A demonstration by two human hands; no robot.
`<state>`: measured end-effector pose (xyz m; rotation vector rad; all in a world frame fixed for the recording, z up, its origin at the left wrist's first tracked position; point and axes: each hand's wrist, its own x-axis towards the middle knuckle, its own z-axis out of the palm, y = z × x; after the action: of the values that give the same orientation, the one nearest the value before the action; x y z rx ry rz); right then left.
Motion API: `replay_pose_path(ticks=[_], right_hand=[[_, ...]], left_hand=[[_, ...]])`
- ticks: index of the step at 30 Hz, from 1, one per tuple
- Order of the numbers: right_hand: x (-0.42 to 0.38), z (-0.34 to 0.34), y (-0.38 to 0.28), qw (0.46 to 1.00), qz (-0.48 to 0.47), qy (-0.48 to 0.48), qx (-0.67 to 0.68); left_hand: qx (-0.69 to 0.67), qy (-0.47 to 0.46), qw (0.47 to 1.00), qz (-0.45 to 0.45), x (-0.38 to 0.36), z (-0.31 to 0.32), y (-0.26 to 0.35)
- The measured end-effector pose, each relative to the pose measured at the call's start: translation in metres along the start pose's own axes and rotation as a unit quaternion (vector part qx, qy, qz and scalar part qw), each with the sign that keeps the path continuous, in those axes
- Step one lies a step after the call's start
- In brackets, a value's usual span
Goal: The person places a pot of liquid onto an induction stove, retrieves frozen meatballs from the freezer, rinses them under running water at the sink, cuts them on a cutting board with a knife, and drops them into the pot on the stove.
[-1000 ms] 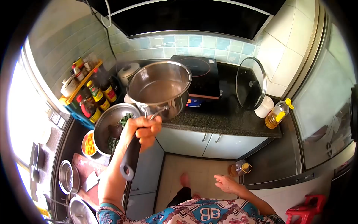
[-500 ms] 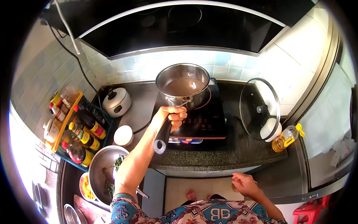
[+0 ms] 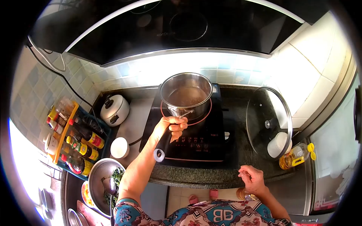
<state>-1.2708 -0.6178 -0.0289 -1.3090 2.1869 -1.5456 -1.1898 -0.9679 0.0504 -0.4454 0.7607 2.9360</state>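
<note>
My left hand (image 3: 171,128) is wrapped round the black handle (image 3: 163,147) of a steel saucepan (image 3: 184,107). Brownish, cloudy liquid (image 3: 187,96) lies in the pan, which is over the red ring of a black induction cooker (image 3: 196,150). My right hand (image 3: 252,179) hovers by the counter's front edge, its fingers loosely curled with nothing showing in them. Nearest to it on the counter are a glass lid (image 3: 260,137) standing on edge, a white cup (image 3: 278,145) behind the lid's glass, and a yellow-capped oil bottle (image 3: 298,156).
At left stand a rack of sauce bottles (image 3: 81,147), a lidded pot (image 3: 115,111) and a white bowl (image 3: 120,147). A wide pan (image 3: 98,171) holds greens and a ladle (image 3: 109,185). A range hood (image 3: 181,34) hangs overhead.
The view has shifted, showing more of the cooker's control panel. The saucepan now sits more centrally over the red ring, still in my left hand. My right hand has risen slightly.
</note>
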Motion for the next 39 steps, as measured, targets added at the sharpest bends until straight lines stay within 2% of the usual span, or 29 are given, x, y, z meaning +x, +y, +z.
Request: replay_pose_path(ticks=[4,7,8,9,11,12,13,16,18,20,22,27,30,34,39], right_hand=[[0.023,-0.009,0.004,1.0,0.006,-0.024,-0.007],[0.045,-0.008,-0.005,0.999,-0.042,0.014,-0.029],[0.055,-0.01,-0.007,0.999,-0.043,-0.017,-0.014],[0.064,-0.011,-0.012,0.993,-0.079,-0.014,-0.086],[0.084,-0.006,-0.02,0.982,-0.165,-0.02,-0.095],[0.089,-0.002,-0.017,0.978,-0.182,-0.029,-0.096],[0.093,0.002,-0.017,0.977,-0.179,-0.05,-0.106],[0.102,0.016,-0.016,0.964,-0.204,-0.092,-0.147],[0.107,0.024,-0.018,0.954,-0.228,-0.125,-0.152],[0.111,0.032,-0.016,0.944,-0.233,-0.158,-0.172],[0.113,0.041,-0.021,0.942,-0.238,-0.158,-0.175],[0.116,0.058,-0.005,0.926,-0.266,-0.179,-0.199],[0.118,0.059,-0.011,0.933,-0.256,-0.172,-0.183],[0.117,0.065,-0.026,0.934,-0.27,-0.147,-0.18],[0.119,0.079,-0.024,0.93,-0.263,-0.164,-0.2]], left_hand=[[0.024,0.026,0.999,0.022,-0.001,0.0,0.001],[0.057,0.038,0.998,0.016,-0.002,-0.003,0.002],[0.044,0.049,0.998,0.023,-0.003,-0.005,0.003],[0.075,0.057,0.995,0.034,-0.003,-0.004,0.002],[0.133,0.099,0.984,0.058,-0.004,0.002,0.003],[0.158,0.136,0.976,0.068,-0.005,0.004,0.003],[0.159,0.129,0.976,0.072,-0.007,-0.001,0.006],[0.277,0.236,0.925,0.11,-0.035,0.005,0.004],[0.328,0.263,0.887,0.191,-0.064,-0.029,0.003],[0.321,0.265,0.889,0.191,-0.106,-0.018,-0.002],[0.36,0.324,0.849,0.213,-0.132,-0.016,-0.011],[0.352,0.388,0.818,0.237,-0.184,-0.026,-0.036],[0.323,0.365,0.836,0.252,-0.211,-0.04,-0.052],[0.311,0.361,0.84,0.257,-0.227,-0.043,-0.063],[0.325,0.364,0.835,0.255,-0.239,-0.042,-0.067]])
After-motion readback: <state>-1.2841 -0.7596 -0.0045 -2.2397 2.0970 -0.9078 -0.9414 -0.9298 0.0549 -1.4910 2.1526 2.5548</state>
